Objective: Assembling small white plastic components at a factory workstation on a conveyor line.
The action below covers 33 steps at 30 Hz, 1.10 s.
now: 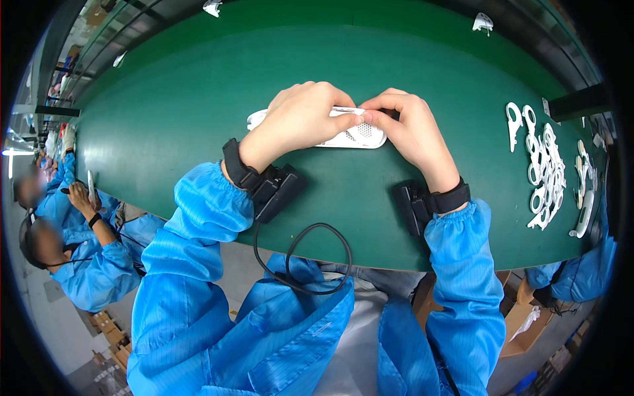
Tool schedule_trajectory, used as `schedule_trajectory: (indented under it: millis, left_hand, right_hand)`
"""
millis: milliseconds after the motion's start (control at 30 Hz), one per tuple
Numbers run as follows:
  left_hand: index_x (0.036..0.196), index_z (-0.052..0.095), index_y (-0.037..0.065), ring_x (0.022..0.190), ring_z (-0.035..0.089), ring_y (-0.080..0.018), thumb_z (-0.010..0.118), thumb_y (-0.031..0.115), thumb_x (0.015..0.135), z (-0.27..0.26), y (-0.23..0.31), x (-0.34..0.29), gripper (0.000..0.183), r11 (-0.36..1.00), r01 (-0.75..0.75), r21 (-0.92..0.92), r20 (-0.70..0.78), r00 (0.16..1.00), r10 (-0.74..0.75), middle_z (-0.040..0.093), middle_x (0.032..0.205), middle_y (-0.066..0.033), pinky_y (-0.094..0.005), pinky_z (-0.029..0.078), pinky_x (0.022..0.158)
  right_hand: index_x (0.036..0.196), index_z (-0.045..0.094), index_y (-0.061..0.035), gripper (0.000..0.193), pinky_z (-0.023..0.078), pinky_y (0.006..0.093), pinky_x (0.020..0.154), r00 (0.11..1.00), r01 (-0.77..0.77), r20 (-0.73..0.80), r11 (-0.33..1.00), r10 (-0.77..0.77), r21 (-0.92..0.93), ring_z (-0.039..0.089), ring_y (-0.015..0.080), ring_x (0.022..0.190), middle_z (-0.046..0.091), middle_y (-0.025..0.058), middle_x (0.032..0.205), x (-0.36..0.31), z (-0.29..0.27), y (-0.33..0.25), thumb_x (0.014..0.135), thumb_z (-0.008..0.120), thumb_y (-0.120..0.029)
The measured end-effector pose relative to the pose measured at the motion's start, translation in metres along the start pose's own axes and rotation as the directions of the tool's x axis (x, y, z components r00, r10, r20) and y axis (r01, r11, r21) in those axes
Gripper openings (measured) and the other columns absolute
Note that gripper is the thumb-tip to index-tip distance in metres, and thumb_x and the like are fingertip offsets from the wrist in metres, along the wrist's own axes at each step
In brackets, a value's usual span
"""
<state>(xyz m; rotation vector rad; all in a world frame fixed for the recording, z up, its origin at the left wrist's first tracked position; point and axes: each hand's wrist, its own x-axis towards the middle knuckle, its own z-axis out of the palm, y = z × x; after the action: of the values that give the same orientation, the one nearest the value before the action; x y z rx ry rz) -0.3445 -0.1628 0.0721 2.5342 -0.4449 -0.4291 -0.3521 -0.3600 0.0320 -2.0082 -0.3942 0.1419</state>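
Note:
A long white plastic housing (365, 136) with rounded ends and a patch of small holes is held level over the green table, in the middle of the view. My left hand (297, 119) wraps over its left and middle part, thumb along the near side. At the right end, my right hand (411, 125) pinches the far edge between thumb and fingers. Both thumb tips nearly meet on top of the housing. Something dark shows under my right fingers, too hidden to make out. The left hand covers much of the housing.
Several white plastic pieces with ring-shaped ends (545, 168) lie in a pile on the green table (198, 99) at the right. Small white parts (483, 24) rest along the far edge. A black cable (347, 247) loops below my left wrist. Co-workers in blue sit at the left.

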Motion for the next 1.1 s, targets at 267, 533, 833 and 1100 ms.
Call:
schedule_trajectory:
  millis: [267, 533, 833, 1100]
  left_hand:
    - [0.100, 0.071, 0.001, 0.083, 0.069, -0.0293, 0.075, 0.010, 0.077, -0.002, -0.014, -0.011, 0.026, 0.915, -0.404, -0.023, -0.107, 0.911, 0.399, 0.071, 0.096, -0.0117, -0.0351, 0.055, 0.077]
    - [0.099, 0.072, 0.000, 0.082, 0.068, -0.0304, 0.071, 0.004, 0.079, -0.002, -0.016, -0.011, 0.021, 0.893, -0.442, 0.090, -0.077, 0.890, 0.449, 0.070, 0.097, -0.0126, -0.0346, 0.056, 0.074]
    - [0.099, 0.072, 0.001, 0.079, 0.068, -0.0308, 0.071, 0.006, 0.080, 0.003, -0.021, -0.010, 0.020, 0.850, -0.523, 0.064, -0.111, 0.842, 0.527, 0.070, 0.097, -0.0124, -0.0353, 0.056, 0.070]
    - [0.098, 0.072, 0.003, 0.076, 0.068, -0.0285, 0.072, 0.008, 0.079, 0.010, -0.019, -0.014, 0.020, 0.794, -0.571, 0.208, -0.158, 0.782, 0.604, 0.070, 0.096, -0.0096, -0.0354, 0.057, 0.068]
  right_hand:
    - [0.097, 0.071, 0.0000, 0.016, 0.050, 0.0359, 0.074, 0.997, -0.077, 0.019, 0.996, 0.078, -0.037, 0.062, 0.0268, 0.081, 0.064, 0.0128, 0.087, -0.001, 0.004, -0.006, 0.082, 0.066, -0.005]
    - [0.096, 0.069, -0.0006, 0.017, 0.049, 0.0388, 0.081, 0.999, -0.009, 0.042, 0.995, 0.013, -0.102, 0.060, 0.0289, 0.091, 0.064, 0.0130, 0.090, -0.002, 0.003, 0.000, 0.082, 0.065, -0.009]
    - [0.089, 0.071, 0.0030, 0.015, 0.052, 0.0316, 0.064, 0.996, 0.022, 0.089, 1.000, -0.022, 0.004, 0.064, 0.0198, 0.067, 0.068, 0.0115, 0.077, 0.006, -0.006, 0.005, 0.080, 0.069, -0.009]
    - [0.091, 0.071, 0.0038, 0.014, 0.052, 0.0306, 0.066, 0.994, -0.053, 0.101, 0.998, 0.049, 0.037, 0.064, 0.0163, 0.070, 0.069, 0.0111, 0.078, 0.002, -0.006, 0.005, 0.081, 0.069, -0.006]
